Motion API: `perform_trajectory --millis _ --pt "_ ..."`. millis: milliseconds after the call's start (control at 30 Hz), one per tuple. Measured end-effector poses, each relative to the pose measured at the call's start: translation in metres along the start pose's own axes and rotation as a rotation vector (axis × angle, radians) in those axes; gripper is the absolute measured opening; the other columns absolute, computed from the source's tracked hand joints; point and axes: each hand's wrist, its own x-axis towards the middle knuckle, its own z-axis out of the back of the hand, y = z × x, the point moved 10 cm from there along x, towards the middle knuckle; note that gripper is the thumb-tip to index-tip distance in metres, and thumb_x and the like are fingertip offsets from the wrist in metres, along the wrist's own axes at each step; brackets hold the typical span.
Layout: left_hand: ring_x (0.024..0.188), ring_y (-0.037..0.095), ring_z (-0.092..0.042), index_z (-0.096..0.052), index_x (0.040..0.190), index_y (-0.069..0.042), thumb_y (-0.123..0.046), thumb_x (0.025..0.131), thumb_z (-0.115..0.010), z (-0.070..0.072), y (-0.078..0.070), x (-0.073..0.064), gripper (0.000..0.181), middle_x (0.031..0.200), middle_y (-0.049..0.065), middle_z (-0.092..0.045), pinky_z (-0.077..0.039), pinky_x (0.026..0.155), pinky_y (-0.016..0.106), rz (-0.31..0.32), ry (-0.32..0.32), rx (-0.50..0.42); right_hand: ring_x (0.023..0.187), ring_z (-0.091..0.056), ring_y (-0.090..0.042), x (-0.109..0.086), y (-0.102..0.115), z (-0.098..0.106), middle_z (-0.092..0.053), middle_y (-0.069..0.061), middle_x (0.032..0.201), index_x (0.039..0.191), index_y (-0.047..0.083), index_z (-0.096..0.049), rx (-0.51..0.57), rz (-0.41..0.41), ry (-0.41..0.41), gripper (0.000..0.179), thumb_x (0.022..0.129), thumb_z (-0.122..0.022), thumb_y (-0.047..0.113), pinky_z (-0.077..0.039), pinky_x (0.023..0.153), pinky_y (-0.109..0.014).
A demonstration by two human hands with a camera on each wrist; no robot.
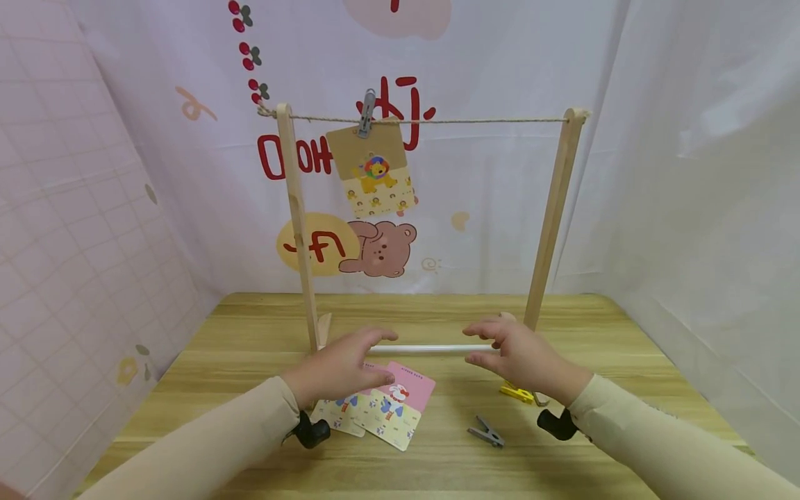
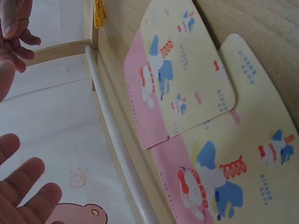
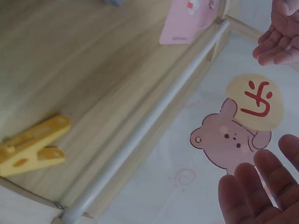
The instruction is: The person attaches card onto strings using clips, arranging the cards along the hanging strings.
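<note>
Two pink and cream cards with a cartoon animal print overlap on the table, the upper card partly covering the lower card. Above them hovers my left hand, its fingers relaxed and holding nothing. My right hand is likewise in the air with loosely bent fingers and nothing in them. Below it lies a yellow clothespin, partly hidden by the hand in the head view. A grey clothespin rests on the table between the hands. On the string hangs a lion card, pinched by another grey clothespin.
A wooden frame stands across the table, with a left post, a right post and a twine line between their tops. Low down, a white bar joins the posts. Printed cloth hangs behind.
</note>
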Motion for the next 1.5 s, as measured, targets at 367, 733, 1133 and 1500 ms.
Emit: perform_trajectory --millis 367,733,1133,1500 --pt "0.146 0.028 -0.051 -0.054 0.151 -0.019 -0.042 0.093 -0.08 -0.019 0.008 0.0 0.068 0.158 0.002 -0.052 -0.043 0.118 0.054 0.02 0.056 0.074 0.105 -0.068 -0.023 -0.014 -0.006 -0.027 -0.073 -0.005 0.126 0.126 0.011 -0.073 -0.015 -0.009 0.14 0.038 0.094 -0.08 0.031 -0.055 0.079 -0.028" --pt "0.143 0.028 -0.054 -0.052 0.153 -0.019 -0.046 0.091 -0.081 -0.039 0.02 -0.002 0.074 0.156 0.004 -0.055 -0.043 0.117 0.055 0.092 0.121 0.181 0.093 -0.069 -0.021 -0.025 -0.015 -0.057 -0.076 -0.004 0.108 0.121 0.004 -0.075 -0.028 -0.005 0.275 0.044 0.088 -0.086 0.031 -0.057 0.079 -0.031" --pt "0.15 0.029 -0.046 -0.053 0.154 -0.016 -0.047 0.087 -0.084 -0.053 0.025 -0.005 0.08 0.159 0.005 -0.054 -0.039 0.122 0.054 0.133 0.18 0.227 0.079 -0.056 -0.002 -0.035 -0.014 -0.069 -0.066 0.006 0.089 0.11 0.005 -0.077 -0.095 0.04 0.354 0.04 0.083 -0.09 0.031 -0.051 0.071 -0.027" --pt "0.136 0.024 -0.058 -0.062 0.142 -0.017 -0.046 0.085 -0.086 -0.06 0.021 -0.006 0.068 0.142 0.0 -0.066 -0.047 0.114 0.047 0.103 0.201 0.304 0.076 -0.049 -0.001 -0.041 -0.022 -0.076 -0.061 0.011 0.082 0.103 0.011 -0.077 -0.095 -0.048 0.438 0.036 0.08 -0.092 0.034 -0.047 0.069 -0.025"
